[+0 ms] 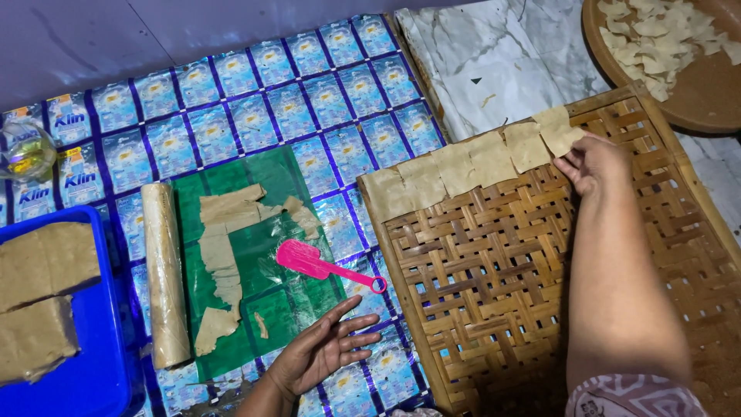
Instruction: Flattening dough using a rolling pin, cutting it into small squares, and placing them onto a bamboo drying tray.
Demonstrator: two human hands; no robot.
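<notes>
Pressing the last dough square [561,130] onto the woven bamboo tray [494,286], the right hand [593,164] works at the tray's 1 o'clock corner, its grip closed on that square's lower edge. The left hand [324,351] rests flat at 6 o'clock on the packet-print mat [255,85], fingers spread apart, holding nothing.

Risks, judged from the layout:
- The squares look thin and overlap at their edges; they may stick together or tear when lifted.
- The end square hangs past the tray rim at 1 o'clock and could sag or drop off.
- The forearm crosses the open weave; a sleeve could drag the row.
- Leftover dough scraps [224,262] on the green sheet [262,239] may dry before reuse.

Count:
- Squares in the row on the tray: about five, edges hard to separate.
- Pink spatula [320,265]: one, at 5 o'clock of the green sheet.
- Rolling pin [164,274]: one, wrapped, at 9 o'clock of the sheet.
- Dough blocks [42,297] in the blue tub [93,378]: two.
- Round tray of cut pieces [679,38] at 1 o'clock: one; pieces too many to count.
</notes>
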